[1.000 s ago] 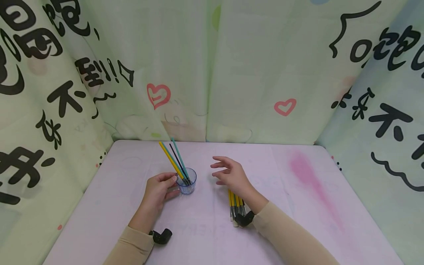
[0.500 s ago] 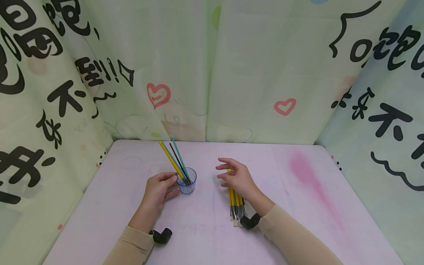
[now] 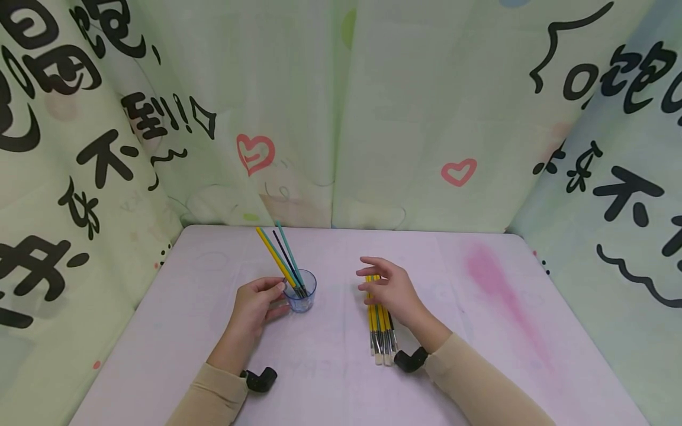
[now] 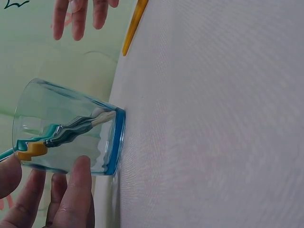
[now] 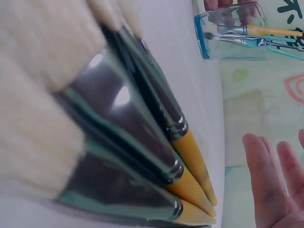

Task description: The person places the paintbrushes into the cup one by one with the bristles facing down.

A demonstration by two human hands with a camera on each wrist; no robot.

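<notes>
A small clear blue-tinted glass (image 3: 302, 304) stands upright on the table, with several paintbrushes (image 3: 286, 260) leaning in it bristles down, their yellow, teal and dark handles fanning up to the left. My left hand (image 3: 258, 305) holds this glass by its left side, thumb at the rim, other fingers along the wall, as the left wrist view shows of the glass (image 4: 61, 128). Over a row of yellow-handled flat paintbrushes (image 3: 380, 331) hovers my right hand (image 3: 391, 290), fingers spread and holding nothing. Those brushes' pale bristles (image 5: 42, 42) fill the right wrist view's near side.
The table (image 3: 319, 378) has a pale pink cover with a brighter pink streak (image 3: 495, 278) on the right. Curtains (image 3: 399, 118) with black lettering and hearts close off the back and both sides. A black wrist camera (image 3: 261, 380) sits on each forearm.
My right hand has shifted right and slightly toward me, now above the row of brushes, uncovering more of their handles. The left hand and the glass have stayed put.
</notes>
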